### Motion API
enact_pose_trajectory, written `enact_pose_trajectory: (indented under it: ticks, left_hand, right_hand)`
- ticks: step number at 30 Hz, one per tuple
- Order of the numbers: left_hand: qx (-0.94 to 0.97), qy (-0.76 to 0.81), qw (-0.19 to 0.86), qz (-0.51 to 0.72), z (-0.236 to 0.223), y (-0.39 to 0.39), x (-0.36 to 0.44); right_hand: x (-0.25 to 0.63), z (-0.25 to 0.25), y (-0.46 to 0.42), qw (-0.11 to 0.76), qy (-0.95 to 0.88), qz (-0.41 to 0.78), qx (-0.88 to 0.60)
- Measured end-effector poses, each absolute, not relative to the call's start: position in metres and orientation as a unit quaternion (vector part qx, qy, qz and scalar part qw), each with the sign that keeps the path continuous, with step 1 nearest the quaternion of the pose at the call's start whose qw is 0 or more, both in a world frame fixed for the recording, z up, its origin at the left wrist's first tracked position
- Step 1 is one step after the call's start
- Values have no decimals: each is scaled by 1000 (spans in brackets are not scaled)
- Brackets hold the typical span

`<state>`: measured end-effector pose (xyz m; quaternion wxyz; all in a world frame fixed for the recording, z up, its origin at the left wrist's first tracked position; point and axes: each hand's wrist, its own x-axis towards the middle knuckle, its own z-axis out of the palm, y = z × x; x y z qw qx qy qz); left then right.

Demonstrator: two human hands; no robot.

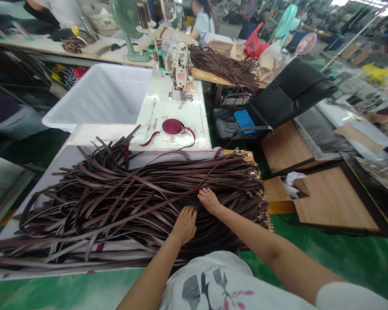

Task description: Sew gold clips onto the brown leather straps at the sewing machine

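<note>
A wide heap of brown leather straps [142,189] covers the table before me, with gold metal clasps [264,204] gathered along its right end. Between my hands lies a small black flat piece [191,200] on top of the straps; its kind is unclear. My left hand [185,224] is at its near side, fingers curled down onto it. At its right edge, my right hand [209,200] has its fingers bent and pressed against it. The undersides of both hands are hidden.
Beyond the heap stand a sewing machine [180,69] and a roll of maroon tape [172,126] on a white table. A large white bin [97,97] is left of them. A black chair [278,94] stands at the right. Another person [203,23] sits farther back.
</note>
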<state>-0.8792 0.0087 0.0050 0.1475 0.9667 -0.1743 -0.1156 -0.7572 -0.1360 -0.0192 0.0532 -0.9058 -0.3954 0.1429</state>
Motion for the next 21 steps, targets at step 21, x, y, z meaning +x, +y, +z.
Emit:
enact_pose_trajectory:
  ticks: [21]
  left_hand:
    - [969, -186, 108, -119, -3, 12, -866]
  right_hand:
    - [-739, 26, -127, 109, -393, 81, -910]
